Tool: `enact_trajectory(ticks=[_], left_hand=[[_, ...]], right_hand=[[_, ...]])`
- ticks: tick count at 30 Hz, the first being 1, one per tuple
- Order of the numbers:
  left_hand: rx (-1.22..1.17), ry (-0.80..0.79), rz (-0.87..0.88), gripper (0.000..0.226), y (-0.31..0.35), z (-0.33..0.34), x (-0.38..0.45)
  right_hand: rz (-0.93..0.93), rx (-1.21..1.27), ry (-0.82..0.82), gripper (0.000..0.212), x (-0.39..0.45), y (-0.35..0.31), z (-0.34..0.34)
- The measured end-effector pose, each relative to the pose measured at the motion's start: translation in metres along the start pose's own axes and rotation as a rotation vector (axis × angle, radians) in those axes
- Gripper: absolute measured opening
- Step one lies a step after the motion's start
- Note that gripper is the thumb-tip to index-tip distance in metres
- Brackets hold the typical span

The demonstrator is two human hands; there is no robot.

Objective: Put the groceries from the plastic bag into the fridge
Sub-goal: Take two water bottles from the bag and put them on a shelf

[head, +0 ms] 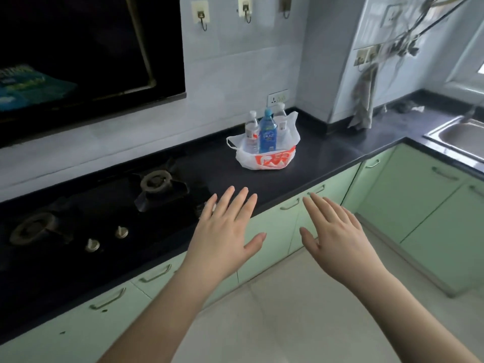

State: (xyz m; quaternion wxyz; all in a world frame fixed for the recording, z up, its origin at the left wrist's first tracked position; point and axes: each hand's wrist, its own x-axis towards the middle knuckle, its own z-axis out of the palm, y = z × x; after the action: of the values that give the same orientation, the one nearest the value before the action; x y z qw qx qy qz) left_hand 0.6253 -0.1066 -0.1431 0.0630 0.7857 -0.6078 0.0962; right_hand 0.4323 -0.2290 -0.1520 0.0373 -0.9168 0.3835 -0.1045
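Both arms reach forward, left hand (227,226) and right hand (330,227) flat, fingers spread.

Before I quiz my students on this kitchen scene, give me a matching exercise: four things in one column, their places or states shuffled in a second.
Things:
1. blue bottle
2. plastic bag
3. sink
4. left hand

Places or states:
A. far right, set into the worktop
B. open, fingers spread, holding nothing
C. standing between two clear bottles
D. on the dark worktop, right of the hob

Pairs: 1-C, 2-D, 3-A, 4-B
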Motion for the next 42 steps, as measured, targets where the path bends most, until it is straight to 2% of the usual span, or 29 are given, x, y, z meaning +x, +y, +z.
enact_trajectory(ticks=[9, 18, 26, 32, 42], left_hand=[[-0.032, 0.015, 0.089, 0.074, 0.008, 0.021, 0.074], [-0.009, -0.033, 0.064, 0.069, 0.050, 0.047, 0.155], [0.006, -0.014, -0.019, 0.067, 0.065, 0.057, 0.214], [0.010, -0.018, -0.063, 0.067, 0.052, 0.077, 0.244], [0.035, -0.060, -0.123, 0.065, -0.013, 0.128, 0.306]], right_hand=[[0.151, -0.003, 0.000, 0.076, 0.012, 0.051, -0.001], [0.157, 0.075, 0.044, 0.059, 0.080, 0.120, -0.008], [0.073, 0.083, -0.019, 0.060, 0.143, 0.177, -0.012], [0.026, 0.111, -0.048, 0.060, 0.194, 0.187, 0.006], [-0.048, 0.099, -0.047, 0.054, 0.294, 0.162, 0.050]])
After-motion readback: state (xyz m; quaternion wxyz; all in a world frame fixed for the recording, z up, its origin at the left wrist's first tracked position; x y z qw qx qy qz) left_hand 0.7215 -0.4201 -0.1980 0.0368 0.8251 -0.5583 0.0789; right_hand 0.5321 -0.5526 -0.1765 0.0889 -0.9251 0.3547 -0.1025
